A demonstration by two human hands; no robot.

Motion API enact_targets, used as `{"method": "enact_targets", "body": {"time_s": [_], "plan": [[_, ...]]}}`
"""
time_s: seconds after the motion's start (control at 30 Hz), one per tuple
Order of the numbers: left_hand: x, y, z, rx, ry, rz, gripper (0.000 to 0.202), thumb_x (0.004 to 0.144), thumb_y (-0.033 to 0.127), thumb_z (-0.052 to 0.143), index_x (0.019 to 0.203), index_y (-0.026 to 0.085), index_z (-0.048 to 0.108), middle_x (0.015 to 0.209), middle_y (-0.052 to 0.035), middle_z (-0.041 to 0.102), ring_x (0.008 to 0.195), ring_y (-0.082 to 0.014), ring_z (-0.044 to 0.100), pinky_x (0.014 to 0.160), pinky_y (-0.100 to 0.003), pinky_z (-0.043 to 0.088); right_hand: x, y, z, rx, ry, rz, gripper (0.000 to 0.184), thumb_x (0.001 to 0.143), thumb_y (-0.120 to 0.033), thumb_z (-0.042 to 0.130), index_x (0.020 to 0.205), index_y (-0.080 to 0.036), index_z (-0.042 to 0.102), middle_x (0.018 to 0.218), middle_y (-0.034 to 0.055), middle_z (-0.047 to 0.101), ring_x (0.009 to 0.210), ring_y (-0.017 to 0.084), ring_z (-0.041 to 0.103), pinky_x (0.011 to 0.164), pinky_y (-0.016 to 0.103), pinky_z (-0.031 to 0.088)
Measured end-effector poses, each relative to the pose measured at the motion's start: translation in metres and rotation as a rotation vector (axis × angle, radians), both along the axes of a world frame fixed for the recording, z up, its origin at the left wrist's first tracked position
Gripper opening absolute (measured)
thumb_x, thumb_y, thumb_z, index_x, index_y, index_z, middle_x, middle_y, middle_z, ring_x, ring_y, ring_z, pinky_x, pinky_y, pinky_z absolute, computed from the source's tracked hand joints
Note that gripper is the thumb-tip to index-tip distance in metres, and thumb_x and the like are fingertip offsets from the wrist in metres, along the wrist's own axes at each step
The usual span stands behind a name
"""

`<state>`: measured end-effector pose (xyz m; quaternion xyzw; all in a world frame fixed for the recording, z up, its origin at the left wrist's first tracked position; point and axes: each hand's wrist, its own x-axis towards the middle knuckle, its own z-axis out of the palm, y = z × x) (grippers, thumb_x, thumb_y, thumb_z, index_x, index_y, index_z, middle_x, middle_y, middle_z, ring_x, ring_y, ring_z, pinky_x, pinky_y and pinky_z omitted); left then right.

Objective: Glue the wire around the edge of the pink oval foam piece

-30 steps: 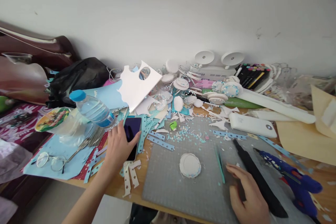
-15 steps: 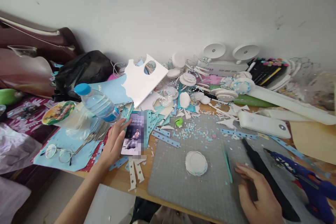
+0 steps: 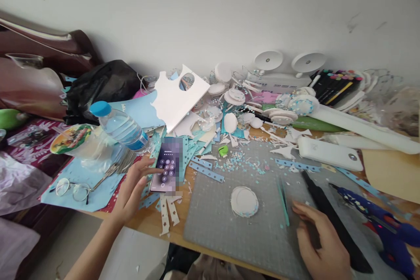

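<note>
My left hand (image 3: pixel 133 188) reaches to a phone (image 3: pixel 167 165) lying on paper scraps left of the grey cutting mat (image 3: pixel 223 232). Its fingers are apart and a fingertip touches the lit screen, which shows a number keypad. My right hand (image 3: pixel 323 245) rests flat on the mat's right part, fingers stretched out, beside a long black ruler (image 3: pixel 334 223) and a teal craft tool (image 3: pixel 282 201). A white foam disc with a blue edge (image 3: pixel 244 201) lies in the middle of the mat.
A water bottle (image 3: pixel 120 127) lies tilted above the phone, by a lidded cup (image 3: pixel 74 142), glasses (image 3: pixel 70 189) and a black bag (image 3: pixel 101 87). A blue glue gun (image 3: pixel 383 223), white power bank (image 3: pixel 330 154), markers (image 3: pixel 334 85) and foam pieces crowd the back and right.
The phone's dark screen lit up, first with a lock picture, now with a keypad. My left hand slid down from the phone's side to tap its screen. My right hand stayed put.
</note>
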<state>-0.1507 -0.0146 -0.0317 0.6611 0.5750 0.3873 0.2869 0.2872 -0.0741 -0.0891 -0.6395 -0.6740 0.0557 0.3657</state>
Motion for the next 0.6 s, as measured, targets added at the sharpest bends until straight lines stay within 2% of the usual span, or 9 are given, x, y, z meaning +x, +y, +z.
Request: {"method": "enact_targets", "body": {"time_s": [0.07, 0.13, 0.23, 0.37, 0.6], "plan": [[-0.005, -0.008, -0.002, 0.001, 0.006, -0.03, 0.037, 0.1, 0.037, 0.031, 0.132, 0.022, 0.041, 0.137, -0.0147, 0.049, 0.109, -0.0301, 0.065, 0.099, -0.051, 0.043, -0.001, 0.001, 0.001, 0.006, -0.027, 0.043, 0.025, 0.091, -0.023, 0.046, 0.114, -0.02, 0.057, 0.11, 0.0081, 0.064, 0.098, 0.024, 0.062, 0.088, 0.04, 0.047], [-0.009, -0.015, -0.004, 0.032, 0.074, -0.072, 0.036, 0.1, 0.035, 0.03, 0.131, 0.021, 0.043, 0.131, -0.0146, 0.054, 0.114, -0.0317, 0.061, 0.1, -0.052, 0.042, -0.001, 0.002, 0.002, 0.002, -0.084, 0.107, 0.027, 0.093, -0.025, 0.045, 0.116, -0.02, 0.057, 0.113, 0.0084, 0.062, 0.103, 0.024, 0.06, 0.091, 0.04, 0.045], [-0.012, -0.019, -0.007, 0.119, 0.271, -0.135, 0.033, 0.099, 0.03, 0.033, 0.127, 0.022, 0.048, 0.125, -0.0119, 0.06, 0.126, -0.0316, 0.051, 0.106, -0.052, 0.036, -0.001, 0.004, 0.002, -0.013, -0.167, 0.169, 0.028, 0.095, -0.029, 0.045, 0.119, -0.021, 0.056, 0.114, 0.0089, 0.061, 0.105, 0.025, 0.057, 0.09, 0.041, 0.044], [-0.012, -0.017, -0.006, 0.19, 0.466, -0.178, 0.032, 0.096, 0.022, 0.037, 0.123, 0.024, 0.054, 0.126, -0.0077, 0.06, 0.126, -0.0278, 0.047, 0.108, -0.049, 0.032, -0.001, 0.005, 0.001, -0.016, -0.193, 0.171, 0.028, 0.096, -0.031, 0.044, 0.12, -0.021, 0.056, 0.113, 0.0096, 0.06, 0.104, 0.026, 0.056, 0.089, 0.041, 0.044], [-0.006, -0.008, 0.002, 0.246, 0.51, -0.199, 0.034, 0.095, 0.021, 0.037, 0.128, 0.021, 0.048, 0.126, -0.0082, 0.062, 0.124, -0.0265, 0.049, 0.108, -0.048, 0.032, -0.002, 0.006, 0.001, -0.017, -0.198, 0.176, 0.03, 0.097, -0.03, 0.043, 0.122, -0.021, 0.055, 0.112, 0.0095, 0.059, 0.103, 0.025, 0.055, 0.087, 0.041, 0.043]]}}
